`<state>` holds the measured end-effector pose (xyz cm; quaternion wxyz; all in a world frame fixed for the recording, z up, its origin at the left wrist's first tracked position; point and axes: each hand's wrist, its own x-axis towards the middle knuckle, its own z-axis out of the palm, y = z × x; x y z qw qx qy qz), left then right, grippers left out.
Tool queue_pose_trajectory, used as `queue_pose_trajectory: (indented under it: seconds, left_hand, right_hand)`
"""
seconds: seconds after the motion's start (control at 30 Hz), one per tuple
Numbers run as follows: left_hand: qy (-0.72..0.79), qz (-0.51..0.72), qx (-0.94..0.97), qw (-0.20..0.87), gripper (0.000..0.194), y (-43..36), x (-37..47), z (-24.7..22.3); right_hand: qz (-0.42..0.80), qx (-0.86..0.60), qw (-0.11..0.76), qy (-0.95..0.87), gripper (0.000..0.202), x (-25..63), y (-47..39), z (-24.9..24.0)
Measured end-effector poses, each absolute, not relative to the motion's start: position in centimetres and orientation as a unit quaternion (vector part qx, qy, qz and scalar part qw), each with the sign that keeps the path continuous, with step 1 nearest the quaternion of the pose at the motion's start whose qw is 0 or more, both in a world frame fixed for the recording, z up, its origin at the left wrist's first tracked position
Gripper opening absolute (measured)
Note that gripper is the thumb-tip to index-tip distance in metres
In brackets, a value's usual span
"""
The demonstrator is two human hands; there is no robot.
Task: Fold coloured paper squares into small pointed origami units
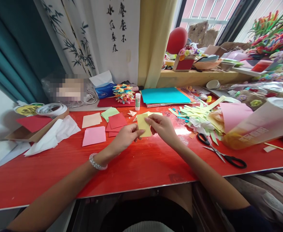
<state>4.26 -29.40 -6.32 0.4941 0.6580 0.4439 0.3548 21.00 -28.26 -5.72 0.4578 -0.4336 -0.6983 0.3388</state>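
A: Where is the yellow paper (144, 125)?
B: Held up just nearer the person than the glue stick (137, 102); it is between both hands, over the red table (141, 170).
A: And the left hand (131, 132)?
B: Pinching the paper's lower left part, thumb on its face; a clear beaded bracelet (98, 161) circles that wrist.
A: The right hand (161, 126)?
B: Pinching the upper right edge between thumb and bent fingers.
A: What lies left of the glue stick?
B: Green paper (110, 113), red paper (117, 120), peach paper (91, 120) and pink squares (94, 136); a spiky multicoloured paper ball (123, 94) sits just beside it, and a small folded piece (132, 113) lies nearer the person.
A: To its right?
B: Blue sheets (165, 95) on a stack; farther right, a heap of pale paper strips (196, 112); nearer the person than the heap, black-handled scissors (215, 150) lie with their blades apart.
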Motion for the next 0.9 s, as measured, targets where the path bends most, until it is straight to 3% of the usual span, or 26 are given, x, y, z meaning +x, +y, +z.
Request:
queue_pose_trajectory:
  seconds: [0.13,0.33,0.77,0.9]
  left_hand:
    - [0.449,0.343,0.687,0.458,0.021,-29.0,3.5,-5.6]
    - [0.46,0.47,0.649,0.383,0.02,-28.4,2.9,-4.9]
    - [0.484,0.447,0.591,0.466,0.038,-28.2,3.6,-7.5]
    - [0.48,0.42,0.608,0.473,0.031,-27.9,3.6,-8.2]
  right_hand:
    - [0.34,-0.437,0.438,-0.708,0.03,21.1,-28.0,-5.9]
    - [0.39,-0.428,0.378,-0.723,0.031,20.9,-27.5,-7.0]
    - [0.433,-0.438,0.405,-0.676,0.03,19.5,-27.6,-8.4]
    - [0.411,-0.445,0.412,-0.681,0.029,19.8,-27.2,-8.4]
